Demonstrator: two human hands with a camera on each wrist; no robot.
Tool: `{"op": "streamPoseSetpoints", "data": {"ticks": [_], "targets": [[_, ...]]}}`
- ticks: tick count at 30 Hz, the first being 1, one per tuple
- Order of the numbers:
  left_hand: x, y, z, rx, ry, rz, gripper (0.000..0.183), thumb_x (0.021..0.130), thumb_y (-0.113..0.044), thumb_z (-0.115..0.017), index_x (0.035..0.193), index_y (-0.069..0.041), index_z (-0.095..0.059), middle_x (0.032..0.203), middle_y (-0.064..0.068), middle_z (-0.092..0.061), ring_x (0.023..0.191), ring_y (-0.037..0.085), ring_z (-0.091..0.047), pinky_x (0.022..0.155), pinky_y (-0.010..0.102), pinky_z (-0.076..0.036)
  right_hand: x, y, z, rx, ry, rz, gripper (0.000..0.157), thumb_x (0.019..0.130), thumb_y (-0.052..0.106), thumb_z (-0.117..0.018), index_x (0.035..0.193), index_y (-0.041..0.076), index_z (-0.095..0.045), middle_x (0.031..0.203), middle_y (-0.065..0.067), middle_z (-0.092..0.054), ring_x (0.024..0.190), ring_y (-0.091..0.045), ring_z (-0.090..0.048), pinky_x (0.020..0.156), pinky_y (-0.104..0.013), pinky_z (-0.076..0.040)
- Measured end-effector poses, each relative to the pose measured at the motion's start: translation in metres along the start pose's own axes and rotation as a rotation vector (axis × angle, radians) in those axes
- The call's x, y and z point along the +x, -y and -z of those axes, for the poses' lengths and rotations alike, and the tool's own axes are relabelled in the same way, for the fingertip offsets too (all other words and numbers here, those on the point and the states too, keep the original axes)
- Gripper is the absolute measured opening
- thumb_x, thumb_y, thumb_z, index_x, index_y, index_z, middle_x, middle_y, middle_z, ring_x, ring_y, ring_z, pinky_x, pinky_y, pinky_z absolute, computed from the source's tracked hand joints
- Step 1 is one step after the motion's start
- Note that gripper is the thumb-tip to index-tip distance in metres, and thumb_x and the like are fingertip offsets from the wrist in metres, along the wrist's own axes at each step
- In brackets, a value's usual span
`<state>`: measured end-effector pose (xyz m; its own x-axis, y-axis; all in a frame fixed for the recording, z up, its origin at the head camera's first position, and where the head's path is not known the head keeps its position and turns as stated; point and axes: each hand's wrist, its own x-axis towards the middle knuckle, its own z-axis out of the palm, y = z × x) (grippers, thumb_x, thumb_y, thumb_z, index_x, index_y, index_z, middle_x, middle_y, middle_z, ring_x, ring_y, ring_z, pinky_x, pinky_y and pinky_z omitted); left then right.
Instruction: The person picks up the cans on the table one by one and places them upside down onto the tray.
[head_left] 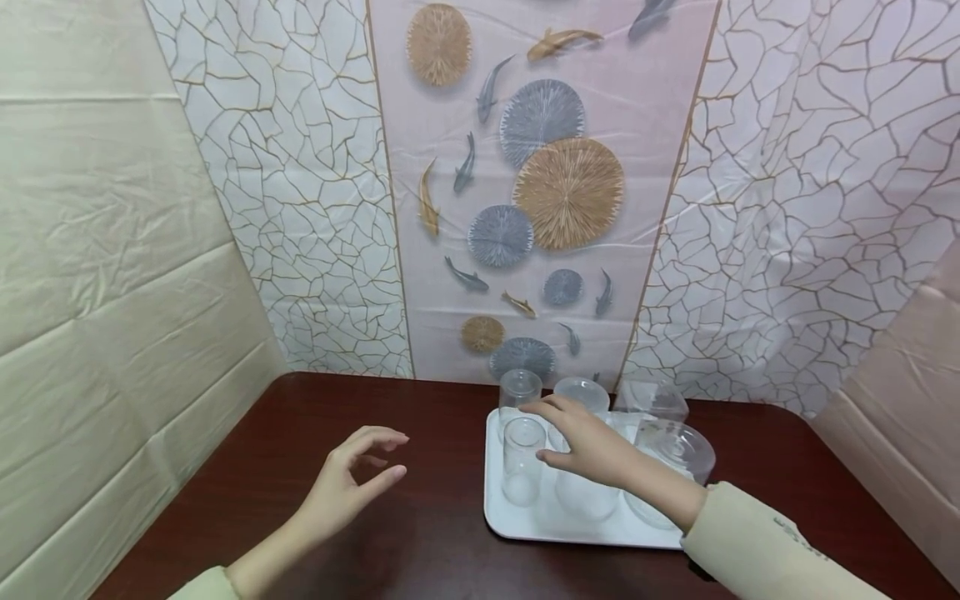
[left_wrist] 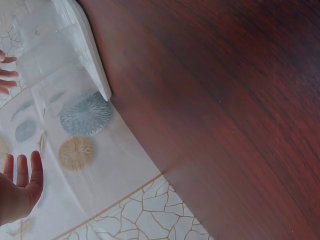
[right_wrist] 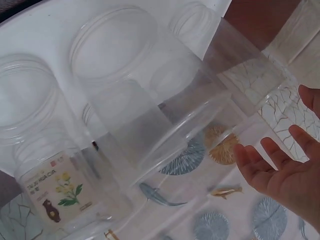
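Several clear plastic jars stand upside down on a white tray (head_left: 492,508), their threaded mouths against it in the right wrist view. My right hand (head_left: 592,442) hovers over the jars with fingers spread, thumb and fingertips close to the top of the slim front-left jar (head_left: 522,467). In the right wrist view that hand (right_wrist: 285,172) shows relaxed fingers and holds nothing. A wider jar (head_left: 585,504) is partly hidden beneath it. My left hand (head_left: 348,483) is raised above the table left of the tray, fingers loosely bent, thumb apart, nothing held.
Behind stand another slim jar (head_left: 519,387), a wide jar (head_left: 583,392) and a large jar (head_left: 652,396). One jar bears a flower label (right_wrist: 62,190). The dark wooden table (head_left: 420,550) meets a patterned cloth backdrop (head_left: 330,250), with a pale cloth wall (head_left: 112,350) at left.
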<state>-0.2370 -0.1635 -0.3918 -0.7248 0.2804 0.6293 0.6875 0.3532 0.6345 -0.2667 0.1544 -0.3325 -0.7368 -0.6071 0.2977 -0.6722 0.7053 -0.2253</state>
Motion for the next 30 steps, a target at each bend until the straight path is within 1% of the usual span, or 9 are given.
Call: {"op": "streamPoseSetpoints", "data": {"ticks": [5,8,12,17,20,23,25,28,30], "targets": [[0.003,-0.003,0.003,0.023,-0.006,-0.010,0.034,0.076,-0.009,-0.067,0.107,-0.014,-0.057,0.104,0.006,-0.058,0.095,0.003,-0.050,0.072,0.024,-0.050,-0.012,-0.002,0.008,-0.010,-0.066,0.002,0.052,0.076,0.018,-0.067,0.123,0.012,-0.047,0.116,-0.010,-0.052,0.106,-0.029,-0.051,0.084,-0.045,-0.044],[0.004,-0.003,0.005,0.043,-0.019,-0.005,0.034,0.075,-0.009,-0.068,0.107,-0.013,-0.057,0.105,0.005,-0.058,0.095,0.003,-0.050,0.072,0.024,-0.049,-0.020,-0.005,0.014,-0.009,-0.151,0.007,0.047,0.076,0.016,-0.067,0.119,0.013,-0.051,0.113,-0.006,-0.054,0.105,-0.024,-0.052,0.083,-0.041,-0.046],[0.005,-0.002,0.011,0.070,-0.054,0.033,0.032,0.077,-0.011,-0.067,0.107,-0.016,-0.058,0.105,0.001,-0.058,0.095,0.002,-0.051,0.073,0.026,-0.050,-0.032,-0.010,0.028,0.017,-0.259,-0.003,0.043,0.077,0.011,-0.065,0.117,0.013,-0.052,0.113,-0.004,-0.056,0.103,-0.022,-0.053,0.081,-0.039,-0.047],[0.007,-0.001,0.019,0.110,-0.106,0.069,0.030,0.078,-0.013,-0.066,0.106,-0.018,-0.057,0.105,-0.002,-0.057,0.093,0.000,-0.051,0.072,0.024,-0.050,-0.054,-0.024,0.051,0.020,-0.394,-0.063,0.041,0.077,0.005,-0.064,0.116,0.011,-0.054,0.111,-0.005,-0.058,0.095,-0.018,-0.055,0.073,-0.035,-0.051],[0.009,0.002,0.022,0.152,-0.150,0.092,0.030,0.077,-0.013,-0.067,0.105,-0.018,-0.058,0.104,-0.003,-0.058,0.091,-0.001,-0.050,0.071,0.023,-0.049,-0.069,-0.036,0.061,0.013,-0.470,-0.134,0.037,0.078,0.005,-0.064,0.114,0.009,-0.055,0.108,-0.008,-0.060,0.093,-0.006,-0.053,0.070,-0.027,-0.050],[0.009,0.007,0.022,0.199,-0.185,0.121,0.030,0.077,-0.014,-0.067,0.106,-0.017,-0.059,0.102,-0.003,-0.058,0.091,-0.001,-0.048,0.071,0.023,-0.048,-0.085,-0.048,0.067,0.046,-0.522,-0.208,0.035,0.080,0.006,-0.062,0.114,0.007,-0.055,0.107,-0.009,-0.059,0.089,0.012,-0.046,0.068,-0.014,-0.047],[0.011,0.012,0.021,0.207,-0.197,0.145,0.031,0.078,-0.015,-0.066,0.108,-0.017,-0.058,0.102,-0.004,-0.058,0.092,-0.002,-0.048,0.072,0.024,-0.048,-0.096,-0.059,0.068,0.055,-0.560,-0.257,0.034,0.081,0.008,-0.061,0.114,0.006,-0.055,0.109,0.003,-0.058,0.087,0.019,-0.041,0.066,-0.007,-0.043],[0.015,0.021,0.018,0.208,-0.198,0.175,0.032,0.079,-0.018,-0.066,0.110,-0.019,-0.057,0.104,-0.005,-0.058,0.094,0.000,-0.049,0.074,0.026,-0.048,-0.109,-0.077,0.068,0.063,-0.618,-0.310,0.032,0.082,0.008,-0.060,0.114,0.005,-0.055,0.107,0.026,-0.051,0.087,0.023,-0.039,0.066,-0.002,-0.038],[0.020,0.028,0.018,0.229,-0.184,0.184,0.034,0.080,-0.021,-0.065,0.112,-0.020,-0.056,0.107,-0.004,-0.058,0.097,0.004,-0.049,0.076,0.028,-0.048,-0.115,-0.088,0.065,0.043,-0.653,-0.333,0.031,0.082,0.009,-0.059,0.113,0.005,-0.056,0.103,0.032,-0.046,0.088,0.023,-0.037,0.066,0.000,-0.037]]}}
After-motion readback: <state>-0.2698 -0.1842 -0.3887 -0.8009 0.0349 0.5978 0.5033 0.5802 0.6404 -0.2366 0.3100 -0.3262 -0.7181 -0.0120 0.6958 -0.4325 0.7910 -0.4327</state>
